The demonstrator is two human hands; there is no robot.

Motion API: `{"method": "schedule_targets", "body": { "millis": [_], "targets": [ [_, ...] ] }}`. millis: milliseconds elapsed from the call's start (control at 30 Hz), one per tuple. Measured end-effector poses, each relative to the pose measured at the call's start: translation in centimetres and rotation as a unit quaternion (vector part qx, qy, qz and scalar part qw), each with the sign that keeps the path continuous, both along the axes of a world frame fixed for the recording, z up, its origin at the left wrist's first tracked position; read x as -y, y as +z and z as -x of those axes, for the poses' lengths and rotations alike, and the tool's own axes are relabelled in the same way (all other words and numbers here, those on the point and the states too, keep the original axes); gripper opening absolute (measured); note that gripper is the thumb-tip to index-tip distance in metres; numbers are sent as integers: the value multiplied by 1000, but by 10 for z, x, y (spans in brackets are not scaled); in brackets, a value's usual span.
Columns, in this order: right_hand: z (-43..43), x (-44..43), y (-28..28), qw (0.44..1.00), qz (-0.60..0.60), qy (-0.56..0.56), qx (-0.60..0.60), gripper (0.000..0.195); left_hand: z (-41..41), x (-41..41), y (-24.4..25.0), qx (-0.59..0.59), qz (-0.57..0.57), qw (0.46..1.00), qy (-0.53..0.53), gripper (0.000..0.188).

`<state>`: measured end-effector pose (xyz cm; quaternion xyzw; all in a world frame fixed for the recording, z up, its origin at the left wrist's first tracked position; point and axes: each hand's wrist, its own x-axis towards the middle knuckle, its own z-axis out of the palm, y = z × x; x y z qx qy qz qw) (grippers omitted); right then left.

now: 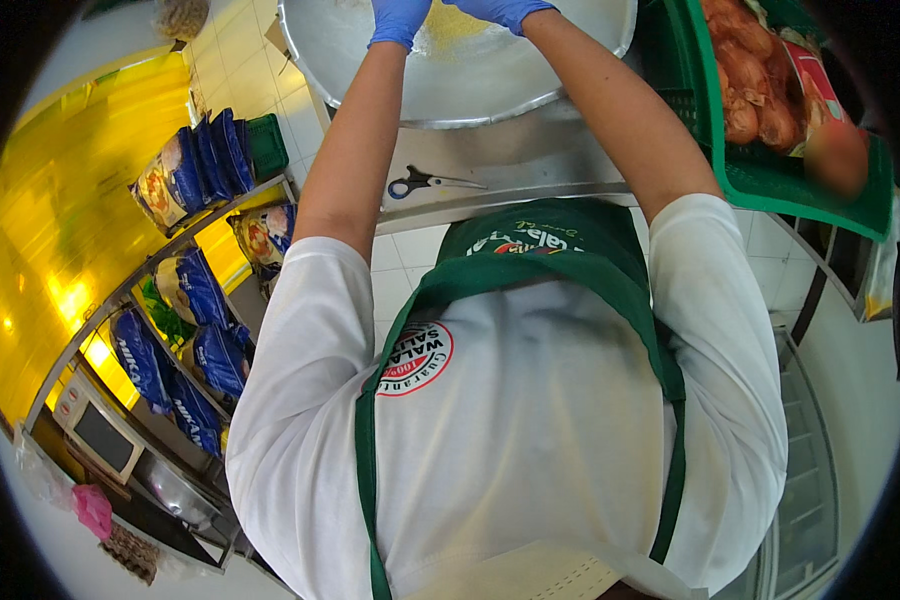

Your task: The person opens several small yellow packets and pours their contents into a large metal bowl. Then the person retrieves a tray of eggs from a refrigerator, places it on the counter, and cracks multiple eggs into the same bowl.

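My left hand (400, 21), in a blue glove, reaches over a wide, shallow metal basin (480, 94) at the top of the view. Across from it, my right hand (504, 12), gloved the same way, is over the basin too. The top edge of the picture cuts off the fingers of both hands, so whatever they hold or touch is hidden. Yellow grainy powder (454, 30) lies in the basin between the wrists. Closer to my body, scissors (427, 182) with dark blue-and-black handles rest on the metal worktable (510, 161), their blades pointing right.
At the right, a green plastic crate (765, 184) holds what look like onions (757, 97). Metal shelving (139, 274) on the left carries several blue printed bags (195, 169) and a microwave oven (97, 427). A yellow curtain-like sheet (67, 202) hangs behind it. My green apron (525, 232) is near the table edge.
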<state>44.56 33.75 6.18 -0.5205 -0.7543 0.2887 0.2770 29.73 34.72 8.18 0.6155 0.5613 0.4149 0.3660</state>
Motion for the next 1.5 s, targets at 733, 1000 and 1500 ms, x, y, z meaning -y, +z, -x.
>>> {"method": "schedule_targets", "body": {
  "millis": [733, 1000, 1500],
  "targets": [
    [-60, 60, 46, 969, -35, -169, -174, 29, -15, -21, -6, 42, -163, 977, 127, 15],
    [-74, 119, 29, 936, 24, -142, -322, 15, -8, -24, -12, 29, -205, 971, 119, 17],
    [-89, 162, 41, 946, 57, -141, -286, 24, -13, -21, -22, 141, -109, 973, 148, 17]
  ]
}}
